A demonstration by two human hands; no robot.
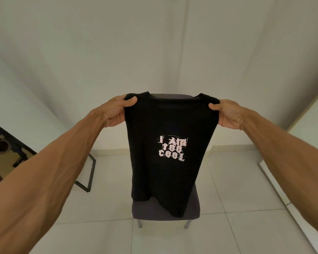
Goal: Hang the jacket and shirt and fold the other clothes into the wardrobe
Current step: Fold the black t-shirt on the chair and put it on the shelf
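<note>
While viewed from the head camera, held up at arm's length over a chair: black T-shirt (154, 129), printed side toward the camera. Hangs straight down from both shoulders, neck opening on top, cloth narrowed between the hands in soft vertical folds. Reads "I Am too cool" in pale, broken letters, set right of centre on the chest.

Left grip (117, 111): pinching the shirt's shoulder at the left of the view, thumb pressed on the front of the cloth, fingers curled behind and out of sight. Right grip (226, 114): pinching the opposite shoulder the same way, thumb on the front, fingers behind the fabric. Both forearms bare, stretched forward, about level with each other.

Behind the shirt, dark-cushioned chair (193, 211) on grey metal legs, facing the camera; top of its backrest visible through the neck opening. Lower hem slanted, longest corner down in front of the seat cushion; cannot tell whether touching the seat or just above it.

Underfoot, pale tiled floor (237, 189); beyond, plain white walls (154, 43) meeting in a corner. At left, black-framed panel (89, 173) leaning against the wall, lower corner on the floor; brown guitar-like shape (2, 149) within the frame, too cut off to say more.
</note>
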